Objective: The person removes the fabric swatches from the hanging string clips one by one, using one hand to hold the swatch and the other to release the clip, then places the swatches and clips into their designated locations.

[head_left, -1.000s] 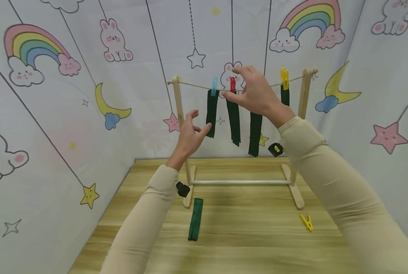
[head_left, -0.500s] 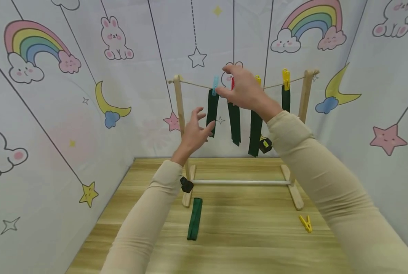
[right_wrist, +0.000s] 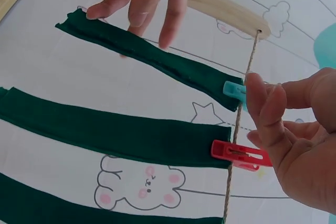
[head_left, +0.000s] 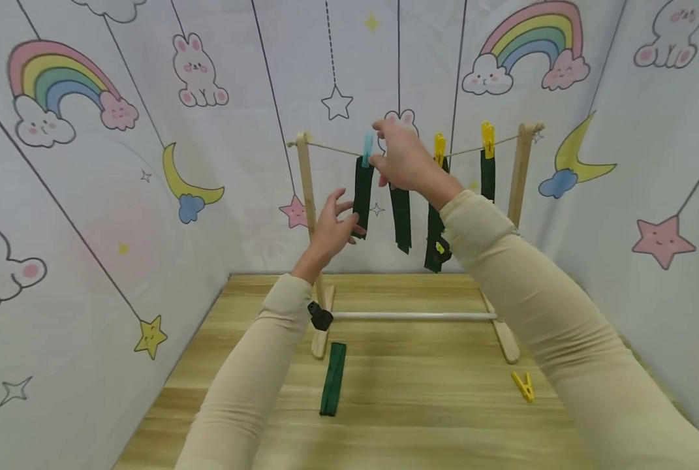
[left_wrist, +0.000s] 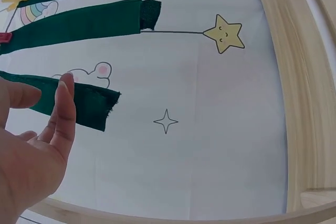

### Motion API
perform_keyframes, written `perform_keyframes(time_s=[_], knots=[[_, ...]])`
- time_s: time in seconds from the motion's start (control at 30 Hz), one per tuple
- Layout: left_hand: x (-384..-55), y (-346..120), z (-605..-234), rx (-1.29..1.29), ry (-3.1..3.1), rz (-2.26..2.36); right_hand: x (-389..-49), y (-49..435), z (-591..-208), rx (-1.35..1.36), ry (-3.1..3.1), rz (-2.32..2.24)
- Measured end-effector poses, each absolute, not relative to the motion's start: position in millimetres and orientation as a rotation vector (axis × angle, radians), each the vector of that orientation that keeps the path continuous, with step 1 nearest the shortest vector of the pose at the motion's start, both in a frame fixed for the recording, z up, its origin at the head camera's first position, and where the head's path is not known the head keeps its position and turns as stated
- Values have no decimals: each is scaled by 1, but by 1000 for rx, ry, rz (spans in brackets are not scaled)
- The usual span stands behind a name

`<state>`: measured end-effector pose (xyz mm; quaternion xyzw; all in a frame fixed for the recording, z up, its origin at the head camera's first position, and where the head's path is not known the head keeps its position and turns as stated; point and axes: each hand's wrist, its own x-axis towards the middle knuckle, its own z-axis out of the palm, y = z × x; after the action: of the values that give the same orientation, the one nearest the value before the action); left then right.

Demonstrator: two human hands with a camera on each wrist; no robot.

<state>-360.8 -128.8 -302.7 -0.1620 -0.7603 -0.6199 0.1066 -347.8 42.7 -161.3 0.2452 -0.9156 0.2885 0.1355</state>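
Holds the right hand (head_left: 404, 156) wide beside the blue peg (right_wrist: 233, 89), impossible to tell if touching; curves the left hand (head_left: 331, 228) loosely, with fingers parted, about the lower end of that peg's green strip (head_left: 363, 189), perhaps to steady it. Works at a rope (head_left: 333, 148) strung between posts (head_left: 305, 186), presumably to let other strips (head_left: 402, 219) hang clear of the table (head_left: 414, 385). Has a loose strip (head_left: 333, 380) and loose peg (head_left: 523, 386) lying below.
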Motion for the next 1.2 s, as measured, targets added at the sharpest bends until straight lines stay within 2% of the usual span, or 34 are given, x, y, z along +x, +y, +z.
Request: perform_keyframes(time_s=[0.3, 0.97, 1.2], knots=[[-361, -125, -302, -505, -2226, -1884, -352, 33, -162, 712, -2675, 922], [-363, -123, -304, -424, -2206, -2002, -358, 31, -143, 748, -2728, 725], [-364, -123, -306, -468, -2180, -1938, -358, 33, -138, 733, -2754, 661]])
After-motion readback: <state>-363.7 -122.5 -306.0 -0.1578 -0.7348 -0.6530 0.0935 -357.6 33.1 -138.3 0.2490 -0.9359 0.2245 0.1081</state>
